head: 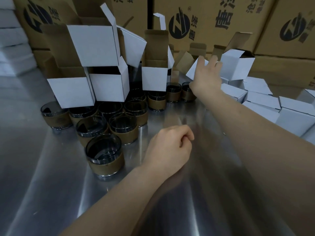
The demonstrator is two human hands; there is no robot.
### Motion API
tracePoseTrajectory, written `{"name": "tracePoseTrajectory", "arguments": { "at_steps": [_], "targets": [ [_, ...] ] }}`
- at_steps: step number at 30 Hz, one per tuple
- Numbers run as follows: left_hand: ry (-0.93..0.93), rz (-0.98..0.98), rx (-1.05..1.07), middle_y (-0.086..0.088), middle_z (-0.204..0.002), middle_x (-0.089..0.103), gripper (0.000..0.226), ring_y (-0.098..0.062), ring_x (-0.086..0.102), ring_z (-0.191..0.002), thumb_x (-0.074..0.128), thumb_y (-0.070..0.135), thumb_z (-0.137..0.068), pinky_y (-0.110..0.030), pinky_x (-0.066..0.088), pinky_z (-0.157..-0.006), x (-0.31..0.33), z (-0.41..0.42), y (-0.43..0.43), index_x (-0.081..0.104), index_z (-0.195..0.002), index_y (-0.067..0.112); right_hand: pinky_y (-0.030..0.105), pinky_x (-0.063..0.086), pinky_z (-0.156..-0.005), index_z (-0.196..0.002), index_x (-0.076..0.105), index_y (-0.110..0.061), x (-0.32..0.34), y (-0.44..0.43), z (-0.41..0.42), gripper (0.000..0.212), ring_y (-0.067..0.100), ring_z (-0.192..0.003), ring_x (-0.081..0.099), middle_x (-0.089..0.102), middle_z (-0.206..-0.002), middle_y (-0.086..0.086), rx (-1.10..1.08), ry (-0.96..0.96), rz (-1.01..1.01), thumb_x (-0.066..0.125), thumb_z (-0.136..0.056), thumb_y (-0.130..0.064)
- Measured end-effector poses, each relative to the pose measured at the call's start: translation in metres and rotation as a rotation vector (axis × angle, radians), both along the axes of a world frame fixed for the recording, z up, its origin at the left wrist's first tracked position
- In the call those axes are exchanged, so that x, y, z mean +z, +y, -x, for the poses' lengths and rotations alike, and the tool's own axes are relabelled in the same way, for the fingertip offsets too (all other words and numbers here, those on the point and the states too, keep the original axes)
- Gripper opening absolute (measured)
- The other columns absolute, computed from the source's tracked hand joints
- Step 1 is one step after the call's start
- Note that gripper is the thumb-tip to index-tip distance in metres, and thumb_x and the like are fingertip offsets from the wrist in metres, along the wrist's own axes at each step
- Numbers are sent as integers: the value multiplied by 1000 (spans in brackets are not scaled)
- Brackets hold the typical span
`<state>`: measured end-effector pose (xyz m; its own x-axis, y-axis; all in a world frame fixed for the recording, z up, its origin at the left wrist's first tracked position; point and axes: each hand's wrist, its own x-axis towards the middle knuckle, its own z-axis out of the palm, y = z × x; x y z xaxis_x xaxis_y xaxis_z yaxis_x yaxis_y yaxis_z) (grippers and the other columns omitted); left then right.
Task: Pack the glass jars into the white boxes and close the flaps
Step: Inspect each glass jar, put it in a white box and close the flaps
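Several dark glass jars with brown sleeves stand in a cluster on the steel table (196, 193); the nearest jar (104, 156) is left of my left hand (168, 147). That hand rests on the table with its fingers curled into a fist and holds nothing. Open white boxes (109, 86) with raised flaps sit stacked on top of the jars at the back left. My right hand (205, 77) reaches far forward with fingers spread and touches a tilted white box (192, 70) behind two more jars (173, 93). Another open white box (236, 65) leans just right of that hand.
Closed white boxes (262, 99) are piled along the right side under and beyond my right forearm. Large brown printed cartons (213, 23) wall off the back. A stack of white flat sheets (10, 40) lies at the far left.
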<state>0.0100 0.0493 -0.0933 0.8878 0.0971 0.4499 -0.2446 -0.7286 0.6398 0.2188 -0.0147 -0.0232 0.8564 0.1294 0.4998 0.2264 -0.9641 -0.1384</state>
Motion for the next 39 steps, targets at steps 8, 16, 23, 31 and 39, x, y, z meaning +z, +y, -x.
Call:
{"name": "tracePoseTrajectory", "arguments": {
  "at_steps": [8,16,23,31,39],
  "targets": [
    [-7,13,-1,21,-62,49,20,-1,47,-63,52,10,-86,-24,38,-60,-2,-1,1,64,-84,26,42,34,-91,-148,20,-29,-2,-8,-27,84,39,-111,45,42,-124,23,-83,-57,317,70,-81,-18],
    [1,4,-8,18,-63,50,18,-5,47,-63,52,11,-86,-28,39,-61,-1,0,-1,64,-84,25,42,37,-82,-127,41,-12,8,-23,9,56,38,-97,50,46,-118,21,16,-258,-20,67,-79,-26],
    [-17,-2,-16,21,-61,49,19,-2,46,-61,52,11,-85,-27,39,-60,0,1,0,63,-82,26,34,40,-71,-123,36,-11,-6,-33,82,67,22,-90,42,35,-114,5,322,-92,-480,72,-74,-38],
    [-38,-51,-47,18,-67,53,16,-8,51,-72,50,10,-85,-39,48,-66,1,4,-1,61,-82,22,31,39,-75,-120,35,-11,-45,-39,115,70,24,-96,47,36,-116,7,344,104,-428,78,-75,-43],
    [-10,-51,-34,12,-74,60,19,-12,56,-75,50,10,-86,-39,49,-69,3,4,-2,63,-81,22,34,44,-82,-128,33,-13,-56,-39,113,75,30,-107,50,38,-124,13,333,138,-294,79,-76,-43]
  ]
}}
